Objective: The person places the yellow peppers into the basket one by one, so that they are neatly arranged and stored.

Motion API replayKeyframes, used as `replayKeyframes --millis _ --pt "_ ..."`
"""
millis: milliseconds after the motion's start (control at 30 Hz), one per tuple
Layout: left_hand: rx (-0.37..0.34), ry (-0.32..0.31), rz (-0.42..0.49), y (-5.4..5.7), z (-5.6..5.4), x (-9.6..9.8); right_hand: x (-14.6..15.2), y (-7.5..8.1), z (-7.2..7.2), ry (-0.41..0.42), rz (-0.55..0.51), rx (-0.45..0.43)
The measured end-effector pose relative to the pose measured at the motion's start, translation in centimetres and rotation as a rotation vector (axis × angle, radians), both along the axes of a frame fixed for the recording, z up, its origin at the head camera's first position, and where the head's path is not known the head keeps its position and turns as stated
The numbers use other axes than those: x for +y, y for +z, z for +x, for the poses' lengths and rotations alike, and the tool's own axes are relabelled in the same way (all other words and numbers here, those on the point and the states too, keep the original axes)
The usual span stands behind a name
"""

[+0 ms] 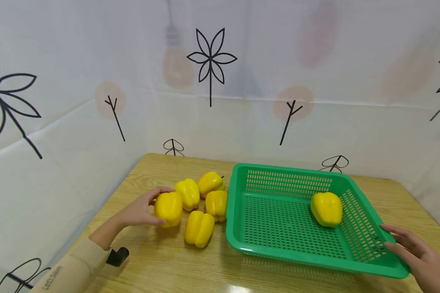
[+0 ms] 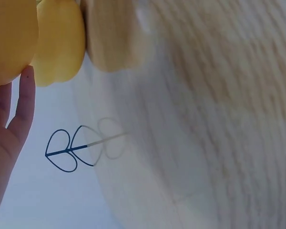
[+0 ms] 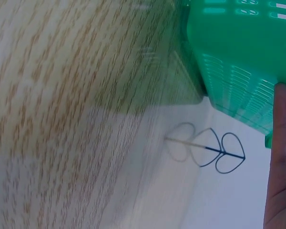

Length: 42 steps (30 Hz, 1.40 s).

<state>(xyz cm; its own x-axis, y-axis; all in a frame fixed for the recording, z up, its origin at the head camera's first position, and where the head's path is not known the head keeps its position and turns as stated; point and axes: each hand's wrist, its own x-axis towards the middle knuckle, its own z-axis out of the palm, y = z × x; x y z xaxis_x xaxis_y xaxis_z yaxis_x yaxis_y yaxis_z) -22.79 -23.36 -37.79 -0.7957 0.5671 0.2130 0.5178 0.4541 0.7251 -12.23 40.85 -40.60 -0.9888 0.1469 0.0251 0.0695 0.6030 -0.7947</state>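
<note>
My left hand (image 1: 144,209) grips a yellow bell pepper (image 1: 168,209), thumb on the near side and fingers on the far side. In the left wrist view, fingertips (image 2: 26,78) touch the underside of that pepper (image 2: 12,40). Several more yellow bell peppers (image 1: 199,228) lie close together just right of it on the table. On the right, a green plastic basket (image 1: 304,257) holds one yellow bell pepper (image 1: 326,209) near its right wall. My right hand (image 1: 419,254) holds the basket's right rim at the near corner; one finger (image 3: 283,124) lies along the outer wall.
The wooden table (image 1: 150,260) carries everything, its left edge running past my left forearm. Behind it hangs a pale curtain (image 1: 242,122) with plant drawings. A black strap piece (image 1: 118,256) sticks out at my left wrist.
</note>
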Motion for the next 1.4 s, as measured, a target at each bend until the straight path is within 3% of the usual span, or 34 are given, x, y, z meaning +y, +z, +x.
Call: replayKeyframes --millis 500,700,933,1400 --pt "0.097 -0.008 0.095 2.6 -0.7 1.9 0.0 0.0 0.1 -0.012 -0.001 -0.003" --pt "0.076 -0.002 0.14 3.8 -1.0 3.0 0.2 -0.3 0.2 -0.016 0.026 0.022" --pt "0.05 0.001 0.187 5.0 -1.3 4.4 0.2 -0.4 0.3 -0.028 -0.013 0.014" --pt "0.119 -0.095 0.251 7.4 -2.5 7.8 -0.1 0.1 0.0 -0.006 0.023 -0.014"
